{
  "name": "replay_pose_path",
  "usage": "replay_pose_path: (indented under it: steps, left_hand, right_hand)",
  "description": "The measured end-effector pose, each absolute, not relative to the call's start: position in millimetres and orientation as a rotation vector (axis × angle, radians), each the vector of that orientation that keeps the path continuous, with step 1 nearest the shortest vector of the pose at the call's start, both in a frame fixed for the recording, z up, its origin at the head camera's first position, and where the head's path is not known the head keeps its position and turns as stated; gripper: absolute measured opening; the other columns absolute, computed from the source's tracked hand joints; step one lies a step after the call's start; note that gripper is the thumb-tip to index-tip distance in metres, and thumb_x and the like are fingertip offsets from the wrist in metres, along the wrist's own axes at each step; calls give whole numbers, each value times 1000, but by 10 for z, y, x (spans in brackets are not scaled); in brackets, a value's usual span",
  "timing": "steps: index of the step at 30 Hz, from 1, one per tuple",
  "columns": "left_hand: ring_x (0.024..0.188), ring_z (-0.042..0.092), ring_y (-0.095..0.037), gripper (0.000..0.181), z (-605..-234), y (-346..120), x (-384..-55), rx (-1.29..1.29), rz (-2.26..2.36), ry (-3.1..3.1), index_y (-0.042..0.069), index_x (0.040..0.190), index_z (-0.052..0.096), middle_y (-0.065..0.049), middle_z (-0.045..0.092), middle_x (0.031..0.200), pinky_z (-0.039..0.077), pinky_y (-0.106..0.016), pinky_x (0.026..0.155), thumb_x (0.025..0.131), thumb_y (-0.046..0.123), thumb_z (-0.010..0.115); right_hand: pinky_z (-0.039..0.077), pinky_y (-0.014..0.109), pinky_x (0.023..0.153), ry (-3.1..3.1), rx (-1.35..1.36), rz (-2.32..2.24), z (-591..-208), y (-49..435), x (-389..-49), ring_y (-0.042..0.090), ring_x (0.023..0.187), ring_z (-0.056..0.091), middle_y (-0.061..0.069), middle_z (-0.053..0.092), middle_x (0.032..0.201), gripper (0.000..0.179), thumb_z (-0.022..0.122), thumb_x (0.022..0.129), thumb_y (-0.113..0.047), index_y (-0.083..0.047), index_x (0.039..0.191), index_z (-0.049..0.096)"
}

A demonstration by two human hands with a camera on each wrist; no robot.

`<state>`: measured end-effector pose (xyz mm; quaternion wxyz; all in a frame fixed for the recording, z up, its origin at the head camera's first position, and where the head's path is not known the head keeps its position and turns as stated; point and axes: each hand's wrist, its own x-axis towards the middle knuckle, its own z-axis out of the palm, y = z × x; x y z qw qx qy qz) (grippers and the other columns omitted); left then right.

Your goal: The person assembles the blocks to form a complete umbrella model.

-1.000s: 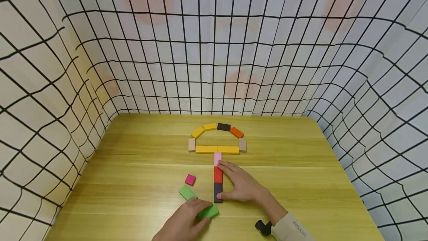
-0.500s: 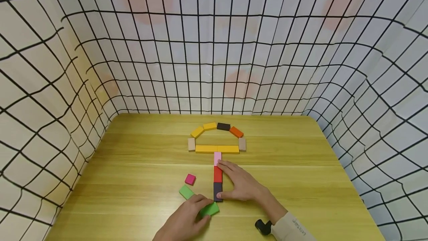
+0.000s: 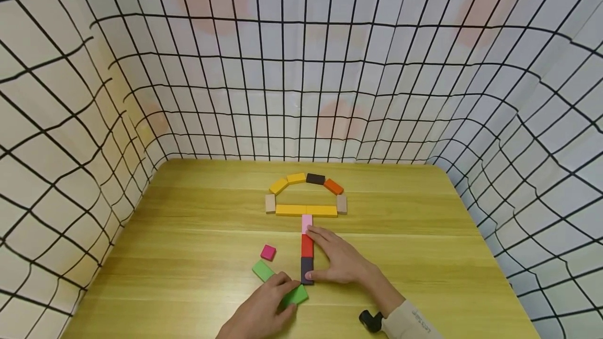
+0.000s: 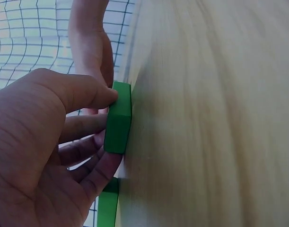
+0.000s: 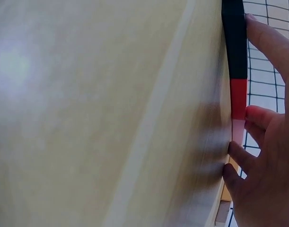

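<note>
My left hand point(image 3: 265, 305) pinches a green block point(image 3: 298, 294) between thumb and fingers, just below the foot of a column of blocks. In the left wrist view that green block point(image 4: 118, 116) lies by the tabletop under the thumb. My right hand point(image 3: 343, 259) rests along the column, its thumb touching the dark block point(image 3: 306, 266) and its fingertips near the pink block point(image 3: 307, 221) and the red block point(image 3: 307, 245). A second green block point(image 3: 262, 270), partly covered by the left hand, lies at its left.
A small magenta block point(image 3: 268, 252) lies left of the column. Above it, two yellow blocks point(image 3: 306, 211) form a bar under an arch of several blocks point(image 3: 315, 178). Netting point(image 3: 301, 88) over white cloth encloses the wooden table point(image 3: 188, 255). A black object point(image 3: 371, 321) is at the right wrist.
The left hand and its green block have shifted very slightly up toward the foot of the column. The right hand stays where it was.
</note>
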<state>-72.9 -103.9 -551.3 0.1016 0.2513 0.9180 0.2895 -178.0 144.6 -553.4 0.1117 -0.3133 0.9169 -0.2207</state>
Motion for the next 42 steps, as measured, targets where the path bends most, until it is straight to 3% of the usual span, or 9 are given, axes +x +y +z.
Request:
replay_pose_path:
  steps: [23,33,39,42]
  left_hand:
    - [92,51,2,44,-5521,-1011,-750,716,817,2709,12,137,66,6,59,116,54,-23,84,98,32,68]
    - [94,52,1,51,-5483,-1066,-722,680,907,2774,17,136,67,7,60,119,55,-24,83,98,51,66]
    - [99,54,-4,37,-5422,-1275,-787,637,1002,3024,19,126,72,9,62,116,56,-27,84,94,38,76]
    - [105,54,-4,39,-5411,-1390,-810,571,989,3098,20,122,74,10,62,119,58,-28,87,88,37,83]
  right_hand:
    - [35,57,121,2692,-928,-667,-5556,1454,-1783,28,155,31,-4,29,170,103,66,83,-76,-23,164,29]
    - [35,59,120,2686,-923,-674,-5568,1455,-1762,29,156,31,-4,27,170,103,65,84,-76,-23,165,29]
    - [35,59,120,2698,-929,-673,-5574,1460,-1790,29,155,31,-4,27,171,103,65,84,-76,-23,164,29]
    - [35,58,121,2690,-933,-667,-5580,1465,-1799,28,156,30,-4,27,171,104,64,84,-77,-24,165,28]
